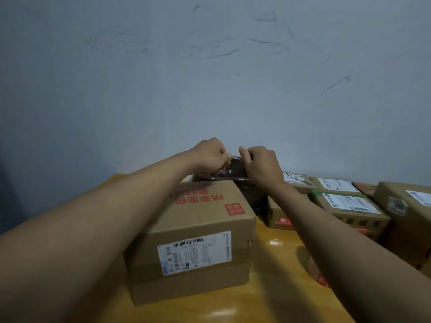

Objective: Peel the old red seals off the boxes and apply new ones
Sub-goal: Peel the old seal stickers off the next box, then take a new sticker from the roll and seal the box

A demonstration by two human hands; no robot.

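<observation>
Left hand [207, 157] and right hand [261, 164] pinch the dark parcel [235, 170] behind the big box [193, 241].

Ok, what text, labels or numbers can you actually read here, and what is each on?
"823C", sideways: white shipping label on the front box.
Large red characters, upside down, on that box's top: not reliably readable.
Red square stamp beside them: too blurred.
Labels on the boxes at right: too small.
</observation>
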